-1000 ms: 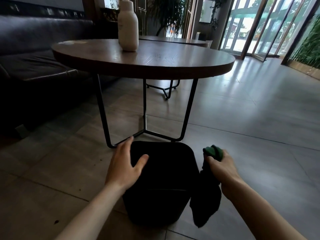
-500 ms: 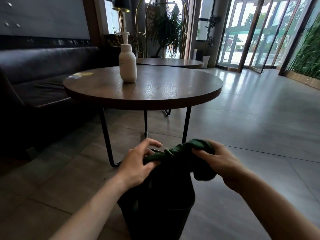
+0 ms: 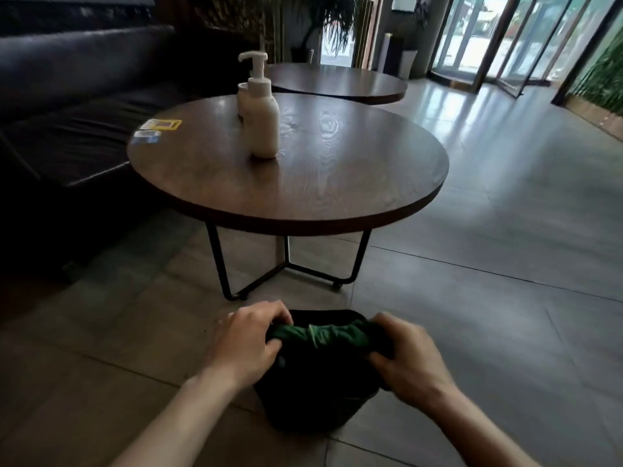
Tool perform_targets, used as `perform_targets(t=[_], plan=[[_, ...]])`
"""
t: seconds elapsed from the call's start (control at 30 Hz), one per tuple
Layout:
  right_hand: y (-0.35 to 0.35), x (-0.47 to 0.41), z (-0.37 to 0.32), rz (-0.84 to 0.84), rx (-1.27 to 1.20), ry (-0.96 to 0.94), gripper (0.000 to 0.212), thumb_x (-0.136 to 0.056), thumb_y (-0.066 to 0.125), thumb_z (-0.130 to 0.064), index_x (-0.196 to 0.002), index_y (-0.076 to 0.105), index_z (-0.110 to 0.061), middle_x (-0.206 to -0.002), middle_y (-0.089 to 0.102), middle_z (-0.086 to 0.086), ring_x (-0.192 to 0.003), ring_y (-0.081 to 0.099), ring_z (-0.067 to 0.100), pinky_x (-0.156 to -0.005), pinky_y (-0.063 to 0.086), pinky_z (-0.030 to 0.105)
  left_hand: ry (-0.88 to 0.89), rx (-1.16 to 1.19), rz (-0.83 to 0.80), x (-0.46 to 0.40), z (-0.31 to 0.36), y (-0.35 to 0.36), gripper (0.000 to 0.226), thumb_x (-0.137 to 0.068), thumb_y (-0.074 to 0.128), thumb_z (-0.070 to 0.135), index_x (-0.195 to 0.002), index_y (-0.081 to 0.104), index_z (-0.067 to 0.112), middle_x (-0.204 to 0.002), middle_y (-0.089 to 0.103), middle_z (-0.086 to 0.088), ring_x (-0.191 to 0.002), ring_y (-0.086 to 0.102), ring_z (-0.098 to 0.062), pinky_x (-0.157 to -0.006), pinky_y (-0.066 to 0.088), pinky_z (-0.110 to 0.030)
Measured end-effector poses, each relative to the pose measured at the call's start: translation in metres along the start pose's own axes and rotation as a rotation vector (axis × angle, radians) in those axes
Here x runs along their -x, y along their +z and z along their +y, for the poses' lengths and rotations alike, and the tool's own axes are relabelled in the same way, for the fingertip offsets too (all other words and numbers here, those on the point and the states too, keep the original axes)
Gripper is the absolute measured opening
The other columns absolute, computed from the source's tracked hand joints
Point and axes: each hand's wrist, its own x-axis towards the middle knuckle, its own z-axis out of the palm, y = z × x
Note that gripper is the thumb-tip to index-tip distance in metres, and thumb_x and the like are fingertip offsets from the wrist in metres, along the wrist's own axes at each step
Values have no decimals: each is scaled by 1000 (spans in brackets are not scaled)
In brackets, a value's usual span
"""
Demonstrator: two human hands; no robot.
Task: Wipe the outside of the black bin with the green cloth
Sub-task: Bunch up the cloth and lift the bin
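We find the black bin (image 3: 317, 402) standing upright on the tiled floor (image 3: 472, 315), just in front of the round wooden table (image 3: 303, 183) and near its black wire legs. Its opening faces up; the body narrows towards the base.

The green cloth (image 3: 320, 335) is bunched into a rope-like roll stretched across the top of the bin. Its long axis runs left to right, roughly level, one end pointing to each hand. Dark folds appear to hang below the roll against the bin, though we cannot separate cloth from bin there.

The left hand (image 3: 247, 342) has its fingers curled round the left end of the cloth and grips it. The right hand (image 3: 408, 358) likewise clasps the right end, thumb and fingers wrapped about it. Both forearms reach in from the lower edge.

On the table stands a white pump bottle (image 3: 261, 123), upright, with cards (image 3: 156, 129) lying near the left rim. A dark sofa (image 3: 67, 106) sits to the left.
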Motion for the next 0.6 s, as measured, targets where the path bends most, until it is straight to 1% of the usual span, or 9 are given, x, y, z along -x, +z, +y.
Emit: perform_targets(t=[0.07,0.13,0.2,0.27,0.3,0.37,0.47,0.6], plan=[[-15,13,-18,-50,50,14,30,-77,72,-26,-103,61,-33,-96,68,-13,-92,65,16,-74,55,38,-31,-72,-21,7,14,-25,31,-76,69,20,-98,57,39,-96,64,24,-94,64,-7,-76,48,-27],[-39,23,-42,-105,109,26,33,-79,69,-28,-110,60,-35,-103,68,-15,-98,64,14,-75,54,35,-42,-141,-67,13,31,-59,30,-80,66,25,-102,53,39,-99,63,20,-98,63,-11,-78,49,-32],[-62,34,-68,-146,176,25,35,-81,67,-28,-114,58,-35,-109,66,-15,-103,64,15,-75,51,33,-6,-250,-96,21,51,-91,28,-81,64,24,-104,55,37,-99,65,15,-100,63,-14,-82,48,-33],[-98,38,-100,-178,240,18,35,-83,63,-26,-116,56,-34,-112,64,-13,-105,63,17,-76,51,35,10,-298,-136,24,73,-133,29,-80,65,20,-104,59,35,-97,67,11,-98,64,-16,-85,48,-32],[-116,41,-117,-189,281,12,34,-83,62,-25,-116,55,-33,-112,64,-11,-105,63,20,-76,50,36,8,-316,-147,25,84,-154,30,-80,65,18,-104,59,35,-97,67,10,-97,64,-16,-85,48,-32],[-156,46,-155,-213,342,12,33,-85,61,-24,-116,53,-30,-113,62,-8,-107,62,24,-77,49,38,0,-302,-166,27,106,-199,31,-82,61,15,-106,58,34,-99,66,10,-99,63,-15,-81,49,-31],[-215,53,-209,-207,364,2,34,-87,60,-21,-120,53,-29,-115,61,-6,-112,61,26,-79,47,39,37,-285,-175,23,138,-268,30,-82,61,12,-103,56,33,-96,64,9,-97,65,-17,-75,50,-32],[-288,60,-272,-152,404,-8,30,-89,59,-18,-119,53,-23,-116,61,-1,-112,60,28,-73,40,37,52,-231,-164,12,172,-353,29,-82,62,11,-100,56,32,-95,63,10,-95,64,-16,-71,50,-33]])
